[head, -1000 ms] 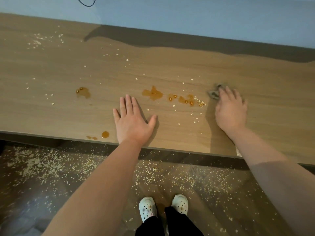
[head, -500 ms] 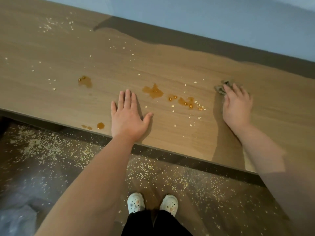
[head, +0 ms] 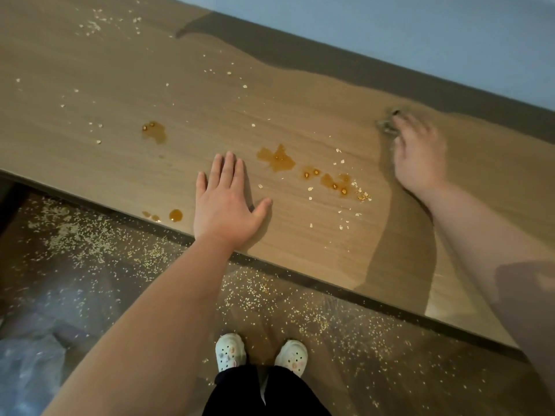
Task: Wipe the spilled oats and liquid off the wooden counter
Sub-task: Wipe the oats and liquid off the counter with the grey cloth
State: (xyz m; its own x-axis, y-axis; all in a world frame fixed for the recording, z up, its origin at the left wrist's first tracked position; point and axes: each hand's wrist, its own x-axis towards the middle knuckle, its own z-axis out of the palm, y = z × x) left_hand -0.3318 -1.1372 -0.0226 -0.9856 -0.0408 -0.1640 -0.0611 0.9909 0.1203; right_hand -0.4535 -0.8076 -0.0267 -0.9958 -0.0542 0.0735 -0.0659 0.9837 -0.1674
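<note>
On the light-brown wooden counter (head: 270,100) we judge the job barely begun. At the far left corner lies a scatter of pale oat flakes (head: 90,25), unwiped. Next comes an amber puddle of liquid (head: 154,132), and near the front edge a few small amber drops (head: 175,215). Our left hand (head: 228,202) rests flat on the wood with its fingers straight and together, holding nothing. Just right of it sit a larger amber splash (head: 277,159) and a trail of amber droplets mixed with oats (head: 333,181), none of it touched by the wipe. Farther right, well apart from these, our right hand (head: 420,154) lies over a small crumpled grey cloth (head: 387,127). Its fingers look stretched out and pressing rather than clutching, though the blur makes this uncertain. The wood to its right shows no spill, so we take that stretch as done and everything to the left as remaining.
</note>
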